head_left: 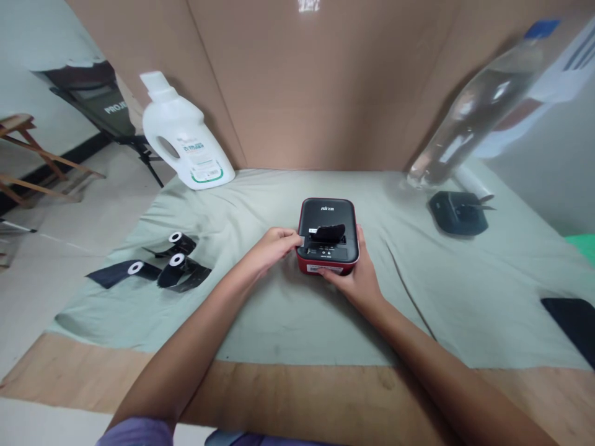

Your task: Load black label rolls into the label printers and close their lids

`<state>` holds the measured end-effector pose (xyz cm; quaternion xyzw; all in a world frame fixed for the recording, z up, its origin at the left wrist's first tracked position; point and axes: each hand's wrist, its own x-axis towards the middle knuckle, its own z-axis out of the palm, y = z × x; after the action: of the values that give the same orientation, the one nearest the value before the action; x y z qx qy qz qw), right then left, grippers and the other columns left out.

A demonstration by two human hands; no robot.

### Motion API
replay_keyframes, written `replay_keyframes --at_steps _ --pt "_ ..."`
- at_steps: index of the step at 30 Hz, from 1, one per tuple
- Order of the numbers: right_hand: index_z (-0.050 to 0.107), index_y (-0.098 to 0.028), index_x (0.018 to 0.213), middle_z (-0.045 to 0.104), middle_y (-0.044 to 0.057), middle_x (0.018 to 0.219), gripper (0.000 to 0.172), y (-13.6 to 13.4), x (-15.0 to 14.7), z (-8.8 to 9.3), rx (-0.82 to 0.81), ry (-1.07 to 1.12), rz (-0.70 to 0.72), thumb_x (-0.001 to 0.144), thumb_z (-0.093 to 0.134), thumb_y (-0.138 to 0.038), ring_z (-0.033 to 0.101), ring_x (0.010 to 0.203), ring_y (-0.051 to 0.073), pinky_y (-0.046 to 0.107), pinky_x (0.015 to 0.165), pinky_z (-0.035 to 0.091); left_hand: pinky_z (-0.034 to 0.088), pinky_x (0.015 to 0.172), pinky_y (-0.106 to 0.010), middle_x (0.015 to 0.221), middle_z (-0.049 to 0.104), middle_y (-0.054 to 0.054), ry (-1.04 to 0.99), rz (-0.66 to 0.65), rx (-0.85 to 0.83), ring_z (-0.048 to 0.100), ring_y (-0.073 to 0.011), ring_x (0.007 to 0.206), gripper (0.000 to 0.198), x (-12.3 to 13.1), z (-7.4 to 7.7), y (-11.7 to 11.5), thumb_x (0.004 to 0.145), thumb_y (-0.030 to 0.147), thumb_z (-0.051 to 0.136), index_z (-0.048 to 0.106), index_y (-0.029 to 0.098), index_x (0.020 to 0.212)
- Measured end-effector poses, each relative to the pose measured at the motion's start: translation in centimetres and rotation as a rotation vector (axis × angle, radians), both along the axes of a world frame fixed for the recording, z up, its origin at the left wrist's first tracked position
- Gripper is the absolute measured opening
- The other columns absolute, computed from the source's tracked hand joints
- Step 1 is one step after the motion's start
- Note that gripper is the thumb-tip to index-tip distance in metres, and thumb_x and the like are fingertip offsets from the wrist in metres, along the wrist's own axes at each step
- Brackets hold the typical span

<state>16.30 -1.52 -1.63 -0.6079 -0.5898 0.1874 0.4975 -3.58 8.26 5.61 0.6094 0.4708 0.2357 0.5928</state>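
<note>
A small black-and-red printer rests on the cloth in the middle. From its top slot sticks a curled piece of black paper. My right hand is wrapped round its right side and front corner, thumb along the front face. At the left front edge, my left hand has its fingers curled together, the thumb and fingertips pressed on the printer's side by a small grey tab. Whether the tab is part of the printer, I cannot tell.
Several partly unrolled black paper rolls lie at the left. A white jug stands behind them, a clear bottle at the back right. Near the bottle is a dark device; a black flat object lies far right. Cardboard forms the back.
</note>
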Motion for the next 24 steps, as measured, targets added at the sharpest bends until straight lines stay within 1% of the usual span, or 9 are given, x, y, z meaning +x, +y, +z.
replay_keyframes --at_steps 2,8,11,15,19,24 --pt "0.015 -0.026 0.165 0.042 0.016 0.161 0.125 0.02 0.0 0.0 -0.001 0.004 0.0 0.067 0.086 -0.058 0.045 0.145 0.038 0.06 0.118 0.039 0.019 0.057 -0.028 0.058 0.038 0.005 0.002 0.001 0.0 0.032 -0.0094 0.055 0.03 -0.03 -0.06 0.06 0.071 0.036 0.065 0.045 0.02 0.056" --pt "0.013 -0.026 0.166 0.05 0.015 0.155 0.129 0.08 -0.02 -0.08 -0.029 0.049 0.003 0.066 0.088 -0.057 0.052 0.139 0.038 0.059 0.114 0.043 0.021 0.058 -0.028 0.058 0.036 0.005 -0.027 0.03 0.028 0.032 -0.0096 0.057 0.029 0.08 -0.15 -0.36 0.071 0.036 0.064 0.046 0.02 0.057" --pt "0.013 -0.027 0.166 0.05 0.014 0.156 0.129 0.07 0.02 -0.1 -0.026 0.062 0.008 0.066 0.088 -0.057 0.051 0.14 0.037 0.059 0.115 0.042 0.021 0.058 -0.028 0.058 0.035 0.005 -0.042 0.044 0.04 0.031 -0.01 0.057 0.03 0.23 -0.36 -0.57 0.072 0.037 0.064 0.044 0.02 0.056" --pt "0.014 -0.028 0.166 0.045 0.014 0.159 0.127 0.01 0.15 -0.07 -0.026 0.053 0.01 0.066 0.087 -0.057 0.047 0.144 0.038 0.061 0.116 0.041 0.021 0.058 -0.029 0.059 0.035 0.005 -0.043 0.054 0.045 0.031 -0.0103 0.057 0.031 0.35 -0.58 -0.62 0.071 0.039 0.064 0.044 0.021 0.056" --pt "0.014 -0.028 0.166 0.048 0.014 0.158 0.125 -0.01 0.23 -0.1 -0.022 0.059 0.021 0.067 0.087 -0.056 0.048 0.143 0.038 0.06 0.116 0.041 0.02 0.059 -0.029 0.058 0.036 0.005 -0.044 0.065 0.048 0.031 -0.0106 0.058 0.03 0.35 -0.6 -0.64 0.07 0.041 0.064 0.046 0.021 0.056" --pt "0.012 -0.026 0.166 0.051 0.015 0.155 0.129 0.03 0.28 -0.23 -0.041 0.072 0.022 0.067 0.087 -0.056 0.052 0.14 0.038 0.06 0.113 0.043 0.02 0.06 -0.029 0.059 0.036 0.005 -0.065 0.057 0.038 0.031 -0.0105 0.059 0.031 0.38 -0.59 -0.66 0.069 0.042 0.063 0.044 0.021 0.057"
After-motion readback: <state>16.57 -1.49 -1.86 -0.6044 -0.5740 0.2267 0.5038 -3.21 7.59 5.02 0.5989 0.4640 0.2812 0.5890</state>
